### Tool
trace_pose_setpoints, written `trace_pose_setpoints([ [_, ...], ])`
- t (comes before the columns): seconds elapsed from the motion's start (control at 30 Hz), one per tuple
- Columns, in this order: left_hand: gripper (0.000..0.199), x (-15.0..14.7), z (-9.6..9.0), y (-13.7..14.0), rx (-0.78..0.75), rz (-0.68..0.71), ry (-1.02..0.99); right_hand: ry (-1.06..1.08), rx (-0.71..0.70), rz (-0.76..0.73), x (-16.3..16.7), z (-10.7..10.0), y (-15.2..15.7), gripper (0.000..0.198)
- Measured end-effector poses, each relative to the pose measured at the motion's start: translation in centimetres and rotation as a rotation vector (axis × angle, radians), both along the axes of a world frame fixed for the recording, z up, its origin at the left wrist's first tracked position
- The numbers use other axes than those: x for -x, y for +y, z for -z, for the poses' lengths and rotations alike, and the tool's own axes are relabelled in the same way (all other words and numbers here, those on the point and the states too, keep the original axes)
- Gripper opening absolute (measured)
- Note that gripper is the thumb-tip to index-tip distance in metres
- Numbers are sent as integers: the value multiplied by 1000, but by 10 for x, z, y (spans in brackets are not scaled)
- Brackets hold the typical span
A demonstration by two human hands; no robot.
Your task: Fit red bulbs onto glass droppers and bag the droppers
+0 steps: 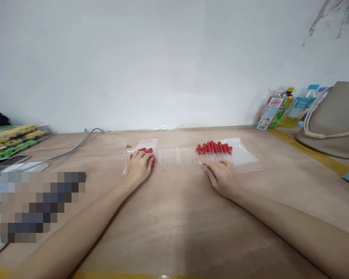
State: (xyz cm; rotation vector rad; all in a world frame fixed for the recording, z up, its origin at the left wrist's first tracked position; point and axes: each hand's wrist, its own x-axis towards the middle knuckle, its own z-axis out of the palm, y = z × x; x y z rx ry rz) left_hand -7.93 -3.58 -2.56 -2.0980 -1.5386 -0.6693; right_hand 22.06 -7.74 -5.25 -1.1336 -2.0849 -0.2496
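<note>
My left hand (139, 164) rests with curled fingers on a small pile of red rubber dropper bulbs (149, 150), which lie on a clear plastic bag (147, 143). Its fingertips close in on the bulbs, though the exact grip is partly hidden. Between my hands lies a row of clear glass dropper tubes (177, 157), side by side. My right hand (222, 176) pinches a glass dropper tube (201, 165), one end poking out left past the fingers. Just beyond that hand, several droppers with red bulbs (212, 146) lie in a row, partly on another plastic bag (241, 151).
Drink bottles (272, 112) and a grey-brown bag with a cord (331, 120) stand at the back right. On the left are yellow and green packets (14, 139), a grey cable (72, 149) and a pixelated patch. Yellow tape (311, 151) runs along the table's right side.
</note>
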Motion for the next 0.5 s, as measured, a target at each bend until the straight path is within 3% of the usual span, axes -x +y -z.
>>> trace_pose_setpoints([
  [0.23, 22, -1, 0, 2, -51, -52, 12, -14, -1, -10, -2, 2, 2, 22],
  [0.5, 22, -7, -6, -4, -111, -2, -64, -4, 34, -29, -1, 1, 1, 20],
])
